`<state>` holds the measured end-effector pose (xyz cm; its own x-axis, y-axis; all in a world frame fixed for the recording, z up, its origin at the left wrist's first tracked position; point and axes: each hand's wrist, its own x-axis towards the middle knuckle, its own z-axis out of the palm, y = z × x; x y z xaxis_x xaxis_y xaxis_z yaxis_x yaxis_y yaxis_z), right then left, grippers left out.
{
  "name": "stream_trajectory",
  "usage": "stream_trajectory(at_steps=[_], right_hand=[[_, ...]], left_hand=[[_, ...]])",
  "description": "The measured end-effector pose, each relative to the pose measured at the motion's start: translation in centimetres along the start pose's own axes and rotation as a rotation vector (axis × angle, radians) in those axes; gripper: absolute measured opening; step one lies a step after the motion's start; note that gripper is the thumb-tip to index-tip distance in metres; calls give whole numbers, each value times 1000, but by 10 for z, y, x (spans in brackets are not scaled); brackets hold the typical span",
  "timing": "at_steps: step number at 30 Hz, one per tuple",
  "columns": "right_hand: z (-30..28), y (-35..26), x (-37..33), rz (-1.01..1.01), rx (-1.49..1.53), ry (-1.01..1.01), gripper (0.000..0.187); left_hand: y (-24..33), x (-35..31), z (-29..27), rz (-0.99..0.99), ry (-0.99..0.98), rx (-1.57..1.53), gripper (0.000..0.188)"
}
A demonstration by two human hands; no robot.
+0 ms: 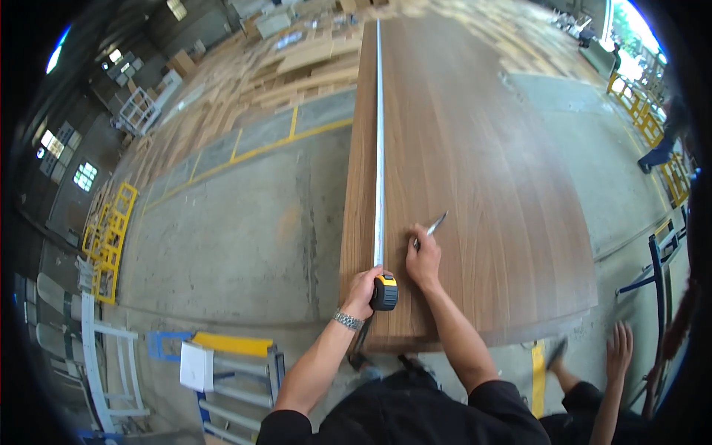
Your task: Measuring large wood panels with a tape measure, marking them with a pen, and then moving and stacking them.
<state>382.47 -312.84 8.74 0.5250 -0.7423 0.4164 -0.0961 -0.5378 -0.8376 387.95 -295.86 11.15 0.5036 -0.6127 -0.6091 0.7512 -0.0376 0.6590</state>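
Note:
My left hand point(362, 294), with a metal watch on its wrist, is closed round a black and yellow tape measure point(384, 294) near the front edge of a long brown wood-grain board point(475, 185). From it the pale tape blade point(380, 148) runs straight out along the board's left side to the far end. My right hand point(423, 259) rests on the board just right of the tape, its fingers closed round a slim pen point(439, 222). The pen's silvery end points up and to the right; my fingers hide its other end.
Another person's hand point(619, 352) and knee show at lower right. A metal frame with a white box point(196, 366) stands at lower left. Yellow frames point(111, 241) stand left, and wooden planks point(297, 70) cover the far floor. A further person point(664, 141) is at the right edge.

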Motion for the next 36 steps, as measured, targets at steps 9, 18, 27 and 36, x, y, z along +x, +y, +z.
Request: stream_trajectory(at_steps=[9,18,27,36], right_hand=[[10,12,8,91,10,13,19],[10,13,3,93,47,10,19],[7,14,2,107,9,-9,19],[7,15,3,85,18,11,17]], left_hand=[[-109,-128,-16,-207,13,176,48],[-110,-123,-33,-338,-92,-40,51],[-114,-123,-38,-351,-129,-70,51],[-110,-122,-39,-371,-132,-60,55]])
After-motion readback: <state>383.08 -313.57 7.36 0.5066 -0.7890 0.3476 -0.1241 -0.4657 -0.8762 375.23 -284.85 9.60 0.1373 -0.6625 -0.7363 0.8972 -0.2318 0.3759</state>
